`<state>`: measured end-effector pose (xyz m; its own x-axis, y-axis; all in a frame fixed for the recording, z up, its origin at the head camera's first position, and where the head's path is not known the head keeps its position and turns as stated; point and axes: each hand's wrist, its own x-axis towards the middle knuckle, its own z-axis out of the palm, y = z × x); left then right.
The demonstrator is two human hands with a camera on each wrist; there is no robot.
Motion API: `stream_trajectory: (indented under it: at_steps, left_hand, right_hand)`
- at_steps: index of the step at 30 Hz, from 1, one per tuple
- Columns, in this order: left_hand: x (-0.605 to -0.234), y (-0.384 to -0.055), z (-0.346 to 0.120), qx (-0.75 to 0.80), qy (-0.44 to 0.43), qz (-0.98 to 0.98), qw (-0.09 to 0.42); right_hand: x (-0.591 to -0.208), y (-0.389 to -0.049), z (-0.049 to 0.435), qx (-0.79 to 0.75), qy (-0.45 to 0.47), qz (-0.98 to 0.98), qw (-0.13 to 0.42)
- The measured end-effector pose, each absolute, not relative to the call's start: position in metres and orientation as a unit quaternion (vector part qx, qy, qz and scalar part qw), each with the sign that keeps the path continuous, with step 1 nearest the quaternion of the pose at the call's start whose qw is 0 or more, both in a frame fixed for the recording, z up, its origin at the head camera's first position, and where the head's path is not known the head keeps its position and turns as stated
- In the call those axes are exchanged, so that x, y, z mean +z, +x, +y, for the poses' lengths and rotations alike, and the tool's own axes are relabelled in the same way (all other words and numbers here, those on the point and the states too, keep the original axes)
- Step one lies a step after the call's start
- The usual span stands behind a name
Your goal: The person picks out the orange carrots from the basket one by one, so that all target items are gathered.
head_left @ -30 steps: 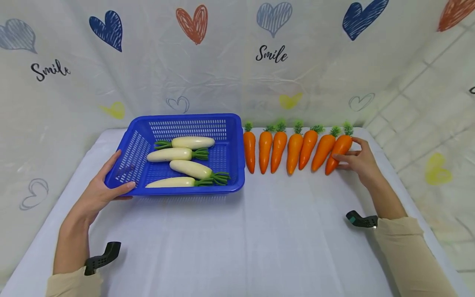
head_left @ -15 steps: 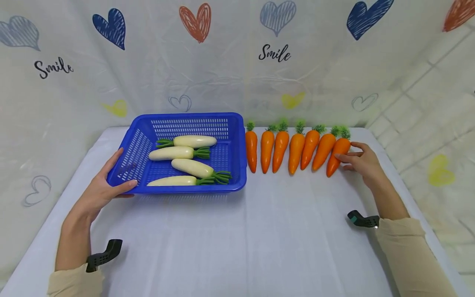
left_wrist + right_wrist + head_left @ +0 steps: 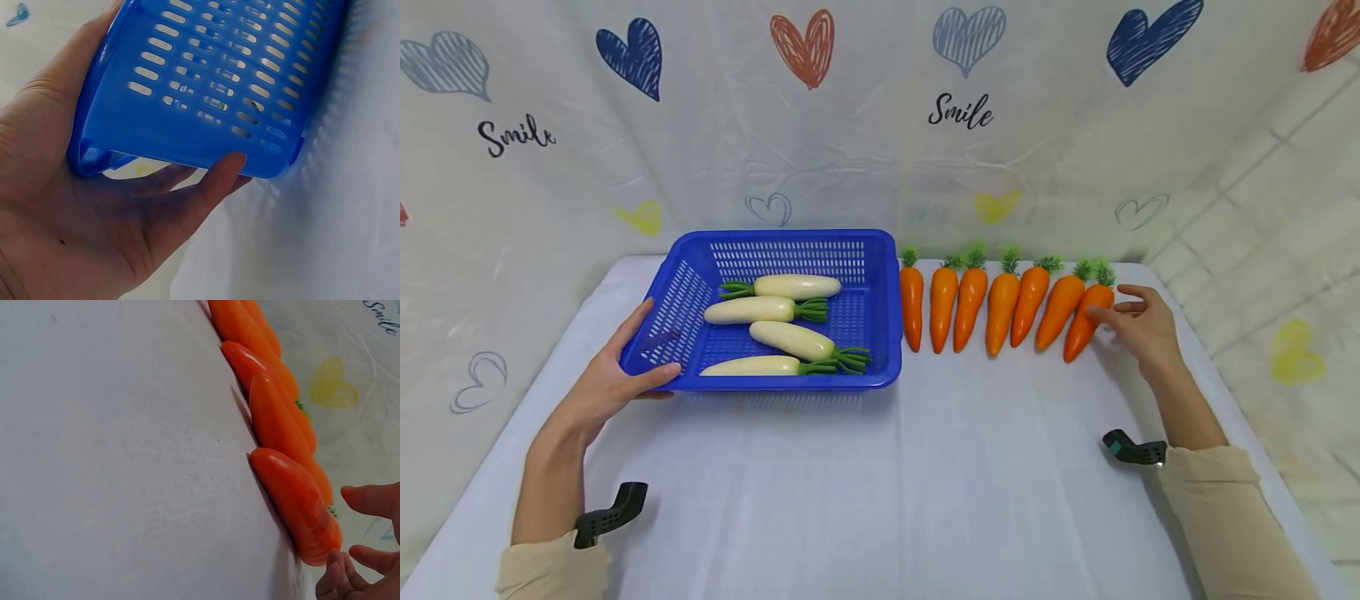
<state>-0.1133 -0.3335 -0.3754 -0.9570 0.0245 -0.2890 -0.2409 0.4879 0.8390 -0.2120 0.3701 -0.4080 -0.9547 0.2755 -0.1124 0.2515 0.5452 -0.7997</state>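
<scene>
In the head view my left hand grips the near left corner of a blue plastic basket. Its thumb lies along the near rim and the fingers reach the left side, and the left wrist view shows the hand wrapped about the basket's corner. Several white radishes with green stems lie inside. My right hand is at the rightmost carrot, thumb overlapping it and index finger extended beside its top. In the right wrist view, thumb and fingers are spread apart, with fingertips right at that carrot's thick end.
A row of several more carrots, leafy tops toward the back, runs from the basket's right side to my right hand. All stand on a white-covered table. Behind hangs a pale curtain printed with hearts. Each wrist carries a black camera mount.
The right hand's fingers have loosened from the rightmost carrot, which has shifted slightly toward me, its top nearer the neighbouring carrot. The left hand and basket stay put; the head view drifts slightly.
</scene>
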Motion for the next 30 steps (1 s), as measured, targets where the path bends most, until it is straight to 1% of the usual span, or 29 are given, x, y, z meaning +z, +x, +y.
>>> stream_trajectory:
  at_steps: [4,10,13,21,27,30]
  left_hand:
    - [-0.374,-0.115,-0.335,0.479,-0.063,0.865,0.135]
    - [-0.37,-0.115,-0.337,0.437,-0.051,0.888,0.134]
    - [-0.37,-0.115,-0.337,0.427,-0.049,0.893,0.132]
    - [-0.366,-0.115,-0.336,0.36,-0.049,0.922,0.131]
    - [-0.36,-0.116,-0.336,0.347,-0.046,0.927,0.137]
    - [-0.359,-0.116,-0.336,0.351,-0.047,0.927,0.125]
  right_hand:
    - [-0.404,-0.212,0.362,0.432,-0.134,-0.89,0.049]
    - [-0.393,-0.213,0.344,0.405,-0.092,-0.907,0.066]
    - [-0.386,-0.213,0.335,0.398,-0.076,-0.912,0.064]
    - [-0.372,-0.212,0.319,0.413,-0.032,-0.909,0.036]
    - [-0.366,-0.208,0.311,0.415,-0.01,-0.909,0.037]
    - [-0.363,-0.208,0.308,0.407,0.001,-0.912,0.043]
